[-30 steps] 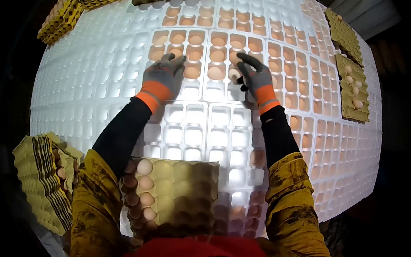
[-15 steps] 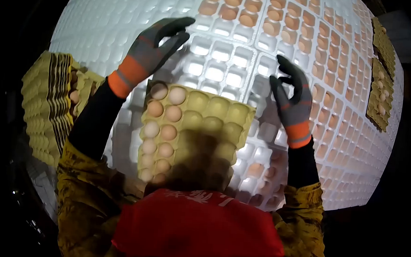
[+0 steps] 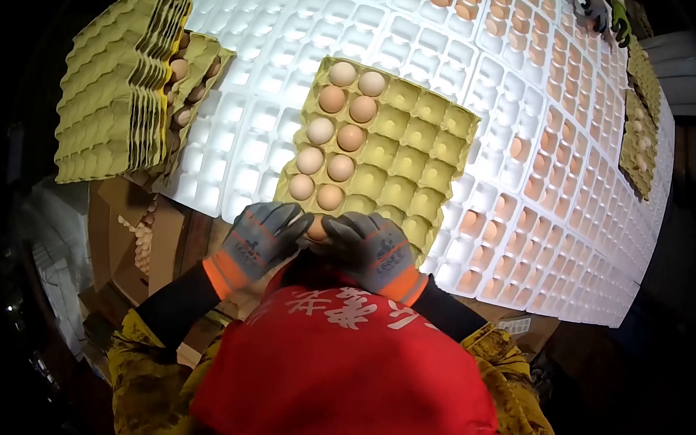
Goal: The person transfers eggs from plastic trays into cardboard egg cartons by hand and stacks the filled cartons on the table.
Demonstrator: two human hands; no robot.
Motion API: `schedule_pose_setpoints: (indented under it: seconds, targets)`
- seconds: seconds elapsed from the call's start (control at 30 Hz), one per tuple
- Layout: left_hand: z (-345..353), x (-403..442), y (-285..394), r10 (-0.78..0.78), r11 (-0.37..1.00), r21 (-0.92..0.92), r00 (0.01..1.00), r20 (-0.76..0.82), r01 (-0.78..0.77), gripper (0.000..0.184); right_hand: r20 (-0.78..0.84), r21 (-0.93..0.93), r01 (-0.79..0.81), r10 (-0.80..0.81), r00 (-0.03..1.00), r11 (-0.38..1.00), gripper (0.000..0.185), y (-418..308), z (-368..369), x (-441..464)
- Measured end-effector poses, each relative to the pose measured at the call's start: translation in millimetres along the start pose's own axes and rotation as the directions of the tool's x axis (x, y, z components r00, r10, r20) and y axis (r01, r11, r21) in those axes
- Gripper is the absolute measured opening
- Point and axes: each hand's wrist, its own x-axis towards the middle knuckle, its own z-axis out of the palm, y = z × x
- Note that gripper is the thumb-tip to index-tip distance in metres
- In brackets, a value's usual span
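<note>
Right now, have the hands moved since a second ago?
Yes. Against the white trays, the left hand and right hand came nearer the body, to the near side of the egg carton.

From my end I see grey work gloves on the left hand (image 3: pixel 257 242) and right hand (image 3: pixel 379 253) — dark print on their backs, orange cuffs (image 3: pixel 225 274) at the wrists. Black inner sleeves (image 3: pixel 177 304) run into mustard-yellow outer sleeves (image 3: pixel 139 356), blotched dark and creased. My view also takes in a bright red garment (image 3: pixel 339 368) — white characters (image 3: pixel 348 312) across it.
</note>
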Motion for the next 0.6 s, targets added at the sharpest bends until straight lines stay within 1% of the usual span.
schedule_pose_setpoints:
  seconds: [0.07,0.1,0.2,0.23,0.27,0.3,0.33,0.37,0.4,0.43,0.47,0.5,0.53,0.57,0.6]
  targets:
    - [7.7,3.7,-5.0,-0.062,0.997,0.048,0.997,-0.034,0.064,0.048,-0.023,-0.123,0.051,-0.054,0.998,0.991,0.037,-11.6,11.7,9.4]
    - [8.9,2.2,-10.2,-0.078,0.996,0.034,0.997,0.003,0.078,0.041,0.036,-0.189,0.058,-0.053,0.998,0.98,0.036,-16.8,16.3,15.9]
    - [21.5,0.5,-25.3,0.064,0.98,0.193,0.997,-0.049,-0.054,0.037,0.073,-0.311,0.112,-0.094,0.993,0.944,0.037,-6.1,45.3,20.7]
    - [19.1,3.3,-27.2,0.006,0.995,0.098,0.998,0.063,-0.012,0.039,0.061,-0.188,0.116,-0.106,0.992,0.975,0.036,-2.4,38.9,20.0]
    - [12.2,1.6,-28.3,-0.005,0.999,-0.036,0.999,0.04,0.007,0.039,0.0,0.084,0.018,-0.018,1.0,0.996,0.035,-0.3,30.9,16.4]
    - [-1.4,1.9,-27.4,-0.014,0.985,-0.172,1.0,0.019,0.017,0.038,-0.036,0.352,-0.067,0.085,0.996,0.934,0.034,-0.3,19.5,13.7]
    - [-7.9,0.9,-25.3,-0.025,0.951,-0.309,1.0,0.001,0.024,0.038,-0.037,0.596,-0.132,0.192,0.981,0.792,0.034,2.7,9.0,8.8]
    - [0.9,-11.2,-29.3,-0.211,0.766,-0.623,0.977,-0.005,0.162,0.041,0.019,0.722,-0.186,0.25,0.968,0.667,0.035,13.9,-0.7,6.8]
    - [0.6,-12.0,-27.2,-0.389,0.365,-0.891,0.914,0.117,0.27,0.041,0.136,0.853,-0.271,0.311,0.941,0.447,0.034,18.2,-10.2,10.7]
    - [-2.9,-10.0,-29.1,-0.426,0.127,-0.961,0.889,0.17,0.245,0.041,0.008,0.677,-0.199,0.263,0.965,0.708,0.035,14.5,-11.6,14.5]
    - [-8.5,-5.8,-31.4,-0.447,-0.116,-0.973,0.864,0.231,0.2,0.042,-0.099,0.428,-0.118,0.176,0.979,0.896,0.037,7.3,-10.9,18.7]
    - [-6.7,-1.9,-34.5,-0.447,-0.119,-0.975,0.867,0.22,0.186,0.04,-0.094,0.13,-0.132,0.145,0.985,0.983,0.04,-3.6,-9.4,25.4]
    - [-4.2,4.2,-40.9,-0.467,0.065,-0.948,0.849,0.246,0.31,0.04,-0.08,-0.18,-0.132,0.119,0.99,0.975,0.043,-13.0,-4.5,32.4]
    - [1.3,12.2,-35.8,-0.439,0.512,-0.814,0.898,0.025,0.273,0.041,0.046,-0.387,-0.142,0.173,0.984,0.911,0.048,-12.2,4.8,39.2]
    - [2.3,26.2,-22.0,-0.312,0.845,-0.498,0.937,-0.16,0.196,0.042,0.039,-0.378,-0.163,0.192,0.981,0.911,0.048,-7.5,11.4,42.5]
